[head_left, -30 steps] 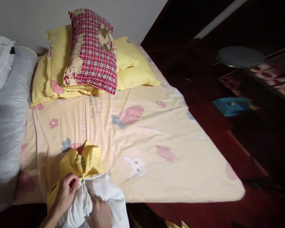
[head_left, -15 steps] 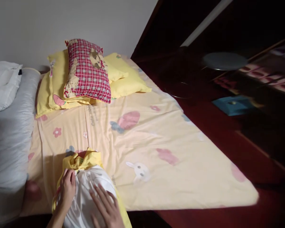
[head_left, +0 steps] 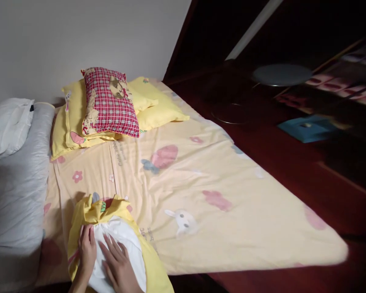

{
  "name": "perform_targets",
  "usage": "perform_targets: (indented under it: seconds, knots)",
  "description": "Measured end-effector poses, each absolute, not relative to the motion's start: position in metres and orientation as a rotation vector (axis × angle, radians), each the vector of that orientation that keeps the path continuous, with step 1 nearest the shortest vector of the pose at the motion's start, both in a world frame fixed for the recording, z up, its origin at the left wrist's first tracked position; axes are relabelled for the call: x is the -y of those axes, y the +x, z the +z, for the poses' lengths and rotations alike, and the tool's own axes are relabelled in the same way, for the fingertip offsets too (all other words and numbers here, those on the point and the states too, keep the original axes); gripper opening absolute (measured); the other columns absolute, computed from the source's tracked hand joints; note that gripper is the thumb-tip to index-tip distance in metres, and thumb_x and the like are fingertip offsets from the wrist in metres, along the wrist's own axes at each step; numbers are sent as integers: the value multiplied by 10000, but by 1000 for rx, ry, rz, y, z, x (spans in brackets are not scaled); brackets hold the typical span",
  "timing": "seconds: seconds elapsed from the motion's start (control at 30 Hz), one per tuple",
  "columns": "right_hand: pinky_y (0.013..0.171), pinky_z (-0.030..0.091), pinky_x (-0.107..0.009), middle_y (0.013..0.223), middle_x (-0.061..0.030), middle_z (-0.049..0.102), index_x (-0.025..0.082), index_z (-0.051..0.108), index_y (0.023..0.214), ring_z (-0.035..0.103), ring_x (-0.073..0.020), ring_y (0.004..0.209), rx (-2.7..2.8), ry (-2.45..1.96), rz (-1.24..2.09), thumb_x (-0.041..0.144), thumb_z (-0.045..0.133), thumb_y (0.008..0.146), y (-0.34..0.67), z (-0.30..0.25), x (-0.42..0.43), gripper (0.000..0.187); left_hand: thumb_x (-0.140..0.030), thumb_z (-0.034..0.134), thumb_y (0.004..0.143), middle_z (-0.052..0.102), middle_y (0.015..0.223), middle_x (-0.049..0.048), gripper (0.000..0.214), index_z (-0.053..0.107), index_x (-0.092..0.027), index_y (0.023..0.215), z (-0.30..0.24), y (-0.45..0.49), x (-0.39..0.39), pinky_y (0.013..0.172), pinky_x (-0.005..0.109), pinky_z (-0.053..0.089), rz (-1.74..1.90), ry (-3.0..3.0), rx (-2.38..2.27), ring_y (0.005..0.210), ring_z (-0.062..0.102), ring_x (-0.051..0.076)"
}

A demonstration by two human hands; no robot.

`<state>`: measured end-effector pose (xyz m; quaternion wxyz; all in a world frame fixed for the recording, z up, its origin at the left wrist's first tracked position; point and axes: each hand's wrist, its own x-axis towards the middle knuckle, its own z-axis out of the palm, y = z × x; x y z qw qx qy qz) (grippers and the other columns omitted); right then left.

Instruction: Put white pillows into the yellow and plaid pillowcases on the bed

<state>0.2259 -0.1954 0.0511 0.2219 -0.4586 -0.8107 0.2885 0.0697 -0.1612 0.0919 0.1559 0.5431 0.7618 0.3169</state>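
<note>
At the near edge of the bed lies a yellow pillowcase (head_left: 155, 266), bunched at its far end, with a white pillow (head_left: 132, 240) showing through its opening. My left hand (head_left: 88, 248) is closed on the left rim of the pillowcase opening, fingers pinched together. Flat on the white pillow rests my right hand (head_left: 118, 262), its fingers spread and holding nothing. The lower parts of the pillow and pillowcase run out of the picture.
On the patterned bed sheet (head_left: 247, 219), a red plaid pillow (head_left: 110, 106) lies on yellow pillows (head_left: 163, 108) by the wall. A grey bolster-like roll (head_left: 15, 203) and a white pillow or bundle (head_left: 10, 126) line the left. A round stool (head_left: 282, 75) stands right.
My right hand has moved left and up over the white pillow. More of the yellow pillowcase now covers the pillow's right side. The camera view has shifted slightly.
</note>
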Motion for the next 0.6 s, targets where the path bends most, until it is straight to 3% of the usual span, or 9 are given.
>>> perform_targets:
  seconds: [0.1, 0.23, 0.37, 0.43, 0.6]
  knots:
    - [1081, 446, -451, 1518, -75, 501, 300, 393, 1519, 457, -271, 1411, 2186, -1287, 712, 240, 395, 973, 260, 57, 200, 549, -509, 391, 980, 731, 902, 109, 418, 679, -210, 937, 98, 60, 161, 792, 341, 551, 913, 1591, -2175, 871, 704, 229]
    - [1097, 425, -504, 1566, -64, 424, 305, 412, 1508, 422, -328, 1426, 2386, -1249, 842, 279, 492, 919, 225, 50, 171, 595, -463, 382, 992, 735, 913, 105, 397, 684, -210, 948, 108, 74, 154, 808, 323, 559, 979, 1606, -2133, 882, 712, 215]
    - [973, 511, -443, 1213, -165, 723, 164, 709, 1214, 686, -307, 1107, 2288, -1638, 970, 130, 440, 865, 196, 40, 148, 441, -438, 396, 992, 719, 839, 98, 379, 680, -200, 911, 116, 75, 153, 753, 304, 557, 1091, 1600, -2203, 821, 708, 206]
    - [911, 533, -409, 1085, -157, 764, 165, 728, 1157, 721, -283, 987, 2244, -1699, 966, 116, 397, 878, 211, 40, 159, 436, -449, 416, 986, 729, 852, 100, 373, 686, -200, 922, 117, 63, 159, 753, 303, 557, 1094, 1596, -2224, 830, 712, 208]
    - [841, 533, -370, 926, -99, 774, 226, 703, 1190, 708, -233, 842, 2172, -1325, 1012, 235, 429, 893, 270, 55, 197, 405, -517, 429, 965, 755, 871, 97, 419, 714, -213, 916, 105, 36, 184, 784, 305, 566, 998, 1542, -2185, 845, 723, 211]
